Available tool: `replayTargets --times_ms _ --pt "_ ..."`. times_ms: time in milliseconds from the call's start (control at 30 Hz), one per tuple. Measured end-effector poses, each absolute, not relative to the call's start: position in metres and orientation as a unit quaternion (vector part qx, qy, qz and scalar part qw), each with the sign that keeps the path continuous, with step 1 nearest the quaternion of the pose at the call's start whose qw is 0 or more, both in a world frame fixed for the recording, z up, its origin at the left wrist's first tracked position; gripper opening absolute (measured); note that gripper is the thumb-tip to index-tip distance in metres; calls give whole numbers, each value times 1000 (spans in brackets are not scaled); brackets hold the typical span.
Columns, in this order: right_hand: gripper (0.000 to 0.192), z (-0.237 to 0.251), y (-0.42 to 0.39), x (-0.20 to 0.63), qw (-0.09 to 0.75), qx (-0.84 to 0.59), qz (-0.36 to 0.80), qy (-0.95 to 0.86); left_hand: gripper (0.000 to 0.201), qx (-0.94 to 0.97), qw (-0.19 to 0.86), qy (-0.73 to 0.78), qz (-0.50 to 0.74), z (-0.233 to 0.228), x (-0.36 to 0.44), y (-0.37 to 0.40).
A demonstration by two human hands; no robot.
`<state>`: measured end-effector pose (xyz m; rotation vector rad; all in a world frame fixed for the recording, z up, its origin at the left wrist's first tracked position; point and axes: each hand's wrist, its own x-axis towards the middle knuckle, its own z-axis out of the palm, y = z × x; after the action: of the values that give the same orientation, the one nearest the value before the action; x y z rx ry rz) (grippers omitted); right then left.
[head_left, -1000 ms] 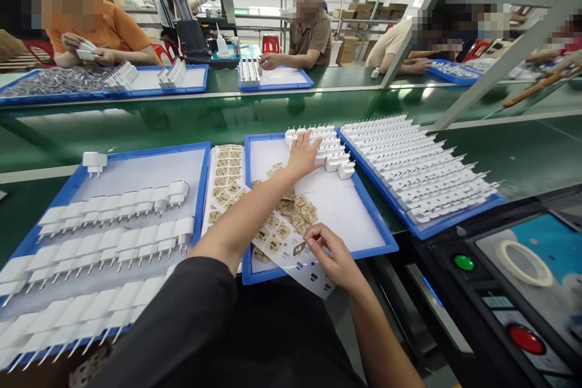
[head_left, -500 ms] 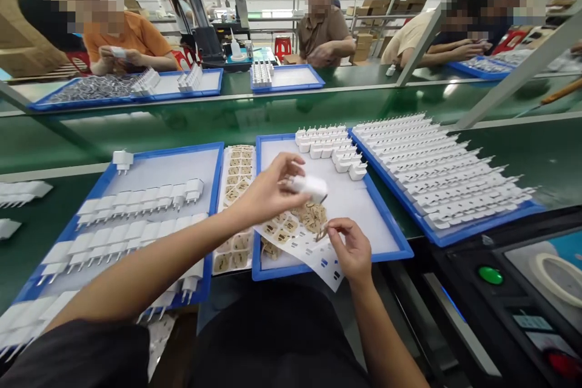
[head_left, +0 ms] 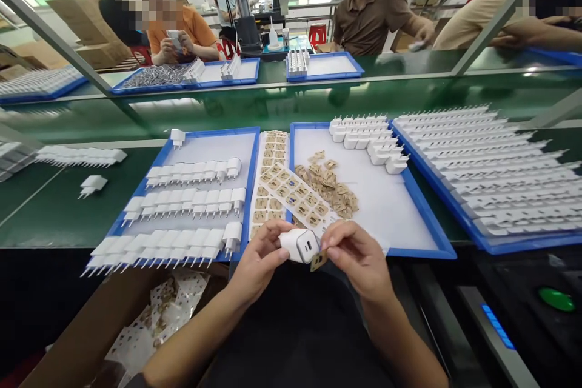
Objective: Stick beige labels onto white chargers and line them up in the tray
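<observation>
My left hand [head_left: 264, 254] is closed around a white plug charger [head_left: 297, 245], its face with the port slots turned toward me and to the right. Between the thumb and fingers of my right hand [head_left: 357, 248] is a small tan adhesive sticker [head_left: 319, 260] with cut-outs, held right beside that face; whether the two touch I cannot tell. Just beyond my hands lies a sheet of tan stickers [head_left: 297, 194], slanting across a blue-rimmed tray [head_left: 422, 218]. A heap of loose tan pieces [head_left: 334, 185] is in the same tray, with white chargers [head_left: 368, 136] at its far end.
Left of me, a blue tray [head_left: 254, 163] carries rows of chargers. A fuller tray of chargers [head_left: 491, 163] stands at the right. Below left is a cardboard box [head_left: 91, 321] with sticker waste. A green-buttoned machine [head_left: 557, 299] sits at lower right. Co-workers sit across the bench.
My left hand has brought the charger down and toward me, its port face now visible. My right hand has come beside it with the sticker. The view has shifted.
</observation>
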<state>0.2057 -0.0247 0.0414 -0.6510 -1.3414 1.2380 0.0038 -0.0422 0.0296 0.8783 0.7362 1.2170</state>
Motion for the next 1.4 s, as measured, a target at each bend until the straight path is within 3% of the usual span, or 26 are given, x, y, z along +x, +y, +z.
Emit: replayTargets --times_ms 100,333,467,1400 --pt "3 43 -28 189 569 -286 561 -529 20 443 614 343 556 19 10 -41" --pt "9 36 -29 182 563 -351 545 -513 49 682 360 402 494 3 -1 -38" --pt "12 36 -27 182 536 -376 536 -532 49 733 273 401 477 8 -5 -35" --pt "0 41 -23 175 494 -435 398 -639 49 763 251 393 448 17 -13 -32"
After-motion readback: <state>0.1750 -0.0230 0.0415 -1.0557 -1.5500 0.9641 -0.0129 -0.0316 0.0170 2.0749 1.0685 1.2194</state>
